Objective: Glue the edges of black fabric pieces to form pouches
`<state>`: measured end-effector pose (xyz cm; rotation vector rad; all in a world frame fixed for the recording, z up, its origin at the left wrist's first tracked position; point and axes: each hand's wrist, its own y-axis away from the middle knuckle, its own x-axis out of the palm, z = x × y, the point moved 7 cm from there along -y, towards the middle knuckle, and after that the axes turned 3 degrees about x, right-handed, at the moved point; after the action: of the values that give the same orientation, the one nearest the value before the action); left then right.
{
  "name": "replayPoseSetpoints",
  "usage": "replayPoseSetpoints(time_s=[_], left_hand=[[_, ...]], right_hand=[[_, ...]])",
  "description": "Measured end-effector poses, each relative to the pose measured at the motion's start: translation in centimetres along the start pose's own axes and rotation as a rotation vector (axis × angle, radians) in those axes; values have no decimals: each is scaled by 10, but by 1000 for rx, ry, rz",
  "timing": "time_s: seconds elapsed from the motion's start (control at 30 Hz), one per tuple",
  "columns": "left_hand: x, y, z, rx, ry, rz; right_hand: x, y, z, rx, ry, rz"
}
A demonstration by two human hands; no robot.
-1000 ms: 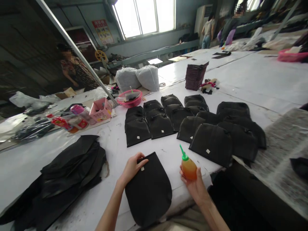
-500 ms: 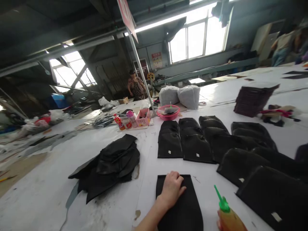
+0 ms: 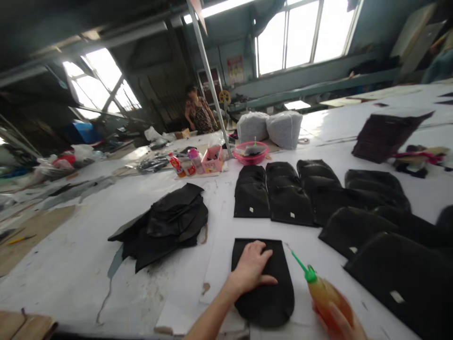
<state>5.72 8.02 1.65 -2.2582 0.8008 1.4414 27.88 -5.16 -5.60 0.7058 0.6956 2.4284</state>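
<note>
A black flat piece (image 3: 267,302) with a rounded near end lies on the white table (image 3: 170,278). My left hand (image 3: 252,268) rests on its upper part, fingers spread. At the lower right, my right hand (image 3: 336,321) is wrapped round a bottle of amber liquid (image 3: 327,295) with a green nozzle, which points up and left towards the piece's far right corner. Beyond are rows of black pieces (image 3: 290,205), some bearing small pale tags. A loose heap of black material (image 3: 173,215) lies to the left.
Behind the rows stand a pink basket (image 3: 251,153), a pink box (image 3: 213,159), small bottles (image 3: 176,165) and two wrapped grey bundles (image 3: 285,130). A metal pole (image 3: 212,85) rises there. A dark stack (image 3: 378,137) is at right. A person (image 3: 200,113) stands at the far side.
My right hand has brought the bottle up and left, closer to the black piece. My left thumb is spread wider. More of the piece's near end shows, as the view has shifted down.
</note>
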Motion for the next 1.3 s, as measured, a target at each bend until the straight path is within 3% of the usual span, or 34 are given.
replayPoseSetpoints(time_s=[0.07,0.17,0.27,0.5,0.67,0.93,1.3], left_hand=[[-6,12,-9,-36,0,-6],[1,24,-20,-68,-35,53],[15,29,-28,-82,-77,83],[30,28,-33,-74,-131,3],[33,29,-32,-76,-124,4],[31,27,-36,-92,-112,36],[34,27,-36,-85,-128,14]], right_hand=[[13,18,21,-75,15,-14],[29,28,44,-149,55,-55],[33,26,57,-259,157,-78],[41,15,79,-485,477,-65],[54,7,91,-599,714,-67],[73,7,111,-900,1007,-100],[91,4,114,-1060,1172,-50]])
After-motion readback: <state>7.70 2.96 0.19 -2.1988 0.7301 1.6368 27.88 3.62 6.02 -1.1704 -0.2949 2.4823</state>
